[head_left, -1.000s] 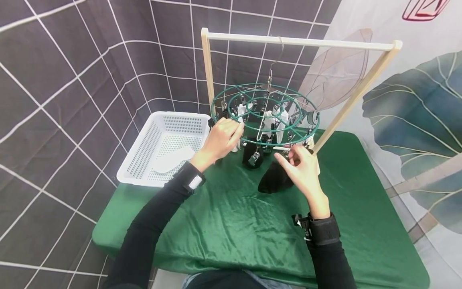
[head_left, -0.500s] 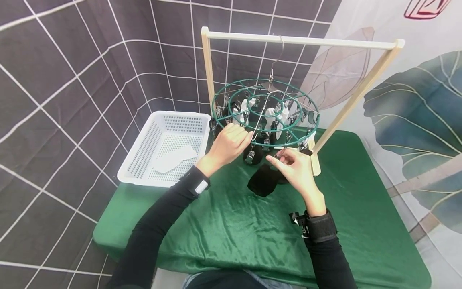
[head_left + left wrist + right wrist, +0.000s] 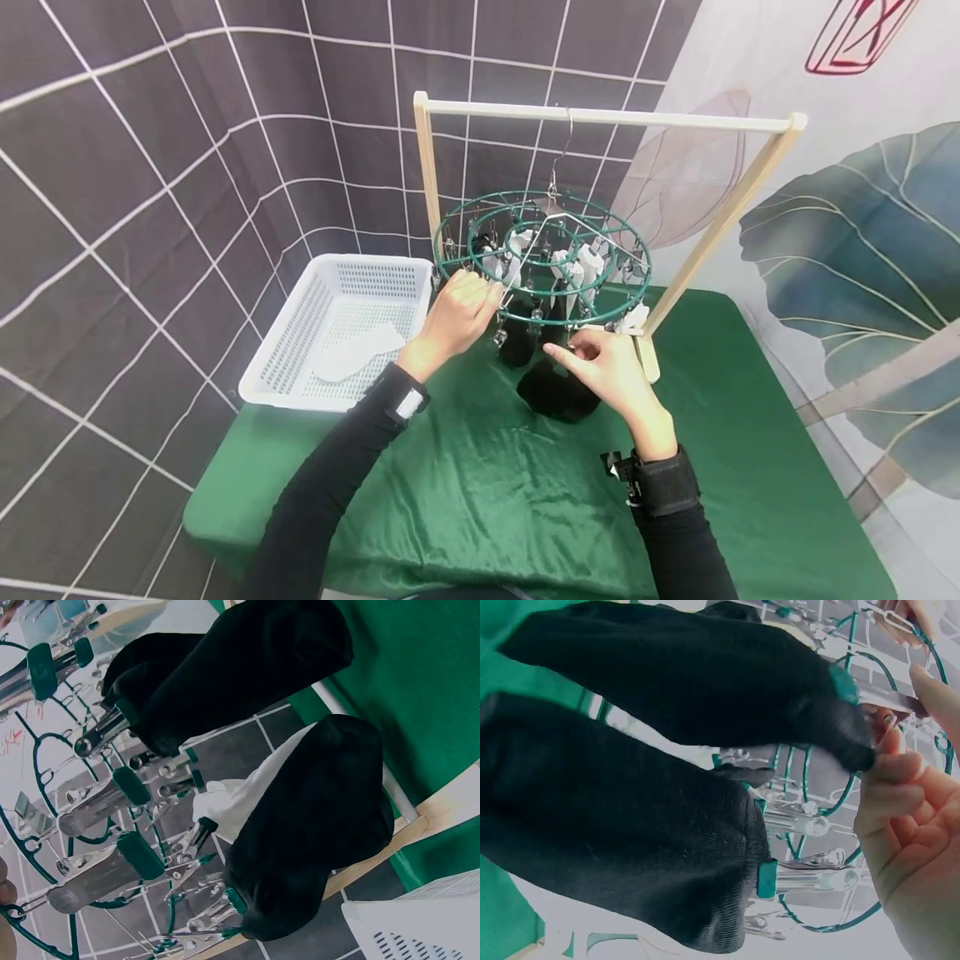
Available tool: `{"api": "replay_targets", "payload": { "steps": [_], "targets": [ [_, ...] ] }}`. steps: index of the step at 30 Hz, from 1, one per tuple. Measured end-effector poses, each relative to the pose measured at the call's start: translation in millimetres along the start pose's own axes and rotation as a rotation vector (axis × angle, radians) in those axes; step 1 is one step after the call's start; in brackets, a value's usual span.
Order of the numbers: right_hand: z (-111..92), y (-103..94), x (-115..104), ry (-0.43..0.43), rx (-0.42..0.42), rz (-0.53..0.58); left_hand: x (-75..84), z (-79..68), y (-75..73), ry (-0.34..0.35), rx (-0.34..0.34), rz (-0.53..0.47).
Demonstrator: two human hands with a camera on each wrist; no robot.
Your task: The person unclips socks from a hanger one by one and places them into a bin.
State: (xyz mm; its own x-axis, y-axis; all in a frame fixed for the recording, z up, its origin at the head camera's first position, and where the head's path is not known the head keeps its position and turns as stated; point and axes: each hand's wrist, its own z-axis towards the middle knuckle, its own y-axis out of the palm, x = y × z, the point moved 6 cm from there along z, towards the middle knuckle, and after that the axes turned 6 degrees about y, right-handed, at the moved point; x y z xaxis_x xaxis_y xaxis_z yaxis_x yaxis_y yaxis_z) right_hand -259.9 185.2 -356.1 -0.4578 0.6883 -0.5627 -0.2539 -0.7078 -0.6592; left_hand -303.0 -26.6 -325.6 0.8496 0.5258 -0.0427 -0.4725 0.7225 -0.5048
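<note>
A round green wire hanger (image 3: pixel 555 322) with metal clips hangs from a wooden rack, with black and white socks clipped beneath it. My left hand (image 3: pixel 461 312) grips the hanger's outer ring at its front left; only fingertips enter the left wrist view. At the front right, my right hand (image 3: pixel 611 367) pinches the handle end of a green-tipped metal clip (image 3: pixel 885 696) between thumb and finger. A black sock (image 3: pixel 682 675) hangs in that clip, touching the fingers. Another black sock (image 3: pixel 630 825) hangs in the neighbouring clip. Fingers partly hide the pinched clip.
To the left stands a white perforated basket (image 3: pixel 375 260) with a white sock (image 3: pixel 356 354) inside. The rack's top bar (image 3: pixel 615 117) spans above the hanger on slanted legs. A green cloth (image 3: pixel 465 500) covers the table.
The hanger has turned, its near wire spoke shifting left. My left hand moved right, then back left with the ring. My right hand and the black sock shifted slightly left. The head view tilted up.
</note>
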Motion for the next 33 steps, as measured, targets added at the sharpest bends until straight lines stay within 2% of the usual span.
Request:
{"api": "replay_targets", "payload": {
  "steps": [4, 8, 11, 17, 19, 20, 21, 23, 26, 30, 33],
  "targets": [
    [-6, 4.3, 2, -0.016, -0.012, -0.093, 2.7, -8.6, 1.6, -0.044, -0.012, -0.024],
    [-8, 6.5, 4, 0.003, -0.014, -0.094, 5.1, -13.2, 1.3, -0.087, 0.010, -0.033],
    [-9, 8.0, 5, 0.011, -0.029, -0.066, 7.5, -19.3, -2.0, -0.139, 0.092, -0.046],
    [-8, 7.2, 4, 0.015, -0.025, -0.037, 18.4, -46.4, -9.2, -0.328, 0.373, -0.097],
    [-7, 6.7, 3, 0.016, -0.023, -0.031, 25.8, -55.5, -7.3, -0.355, 0.403, -0.131],
    [-6, 6.6, 3, 0.016, -0.023, -0.028, 29.7, -59.3, -4.7, -0.357, 0.389, -0.154],
    [-5, 6.6, 3, 0.017, -0.023, -0.028, 33.7, -62.4, -0.8, -0.358, 0.351, -0.182],
    [-4, 6.6, 4, 0.016, -0.022, -0.032, 39.8, -68.1, 11.4, -0.365, 0.228, -0.249],
    [-3, 7.7, 3, 0.013, -0.029, -0.038, 45.9, -76.3, 35.3, -0.429, -0.023, -0.391],
    [-2, 11.6, 3, 0.024, -0.060, -0.032, 51.1, -88.8, 65.9, -0.603, -0.347, -0.624],
    [-3, 14.9, 3, 0.034, -0.076, -0.020, 54.7, -97.4, 79.0, -0.734, -0.487, -0.767]
  ]
}}
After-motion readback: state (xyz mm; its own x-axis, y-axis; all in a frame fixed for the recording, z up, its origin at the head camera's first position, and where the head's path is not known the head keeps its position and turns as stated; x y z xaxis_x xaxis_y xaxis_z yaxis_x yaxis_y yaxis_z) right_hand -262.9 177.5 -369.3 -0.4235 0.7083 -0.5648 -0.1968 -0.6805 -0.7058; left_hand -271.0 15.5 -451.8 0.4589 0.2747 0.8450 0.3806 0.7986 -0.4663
